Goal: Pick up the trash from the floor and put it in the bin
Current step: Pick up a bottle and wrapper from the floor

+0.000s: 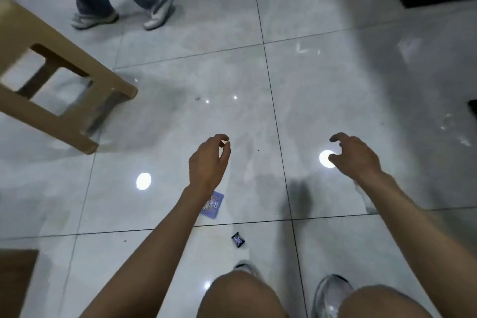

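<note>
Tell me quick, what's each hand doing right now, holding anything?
Left hand: open, fingers loosely curled, holding nothing.
Right hand: open, fingers loosely curled, holding nothing.

A purple wrapper [213, 205] lies flat on the tiled floor [322, 85] — a small black wrapper [238, 239] sits near it, across the grout line.

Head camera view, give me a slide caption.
Both hands, left and right, hover empty above a purple wrapper and black wrapper on the floor.
</note>
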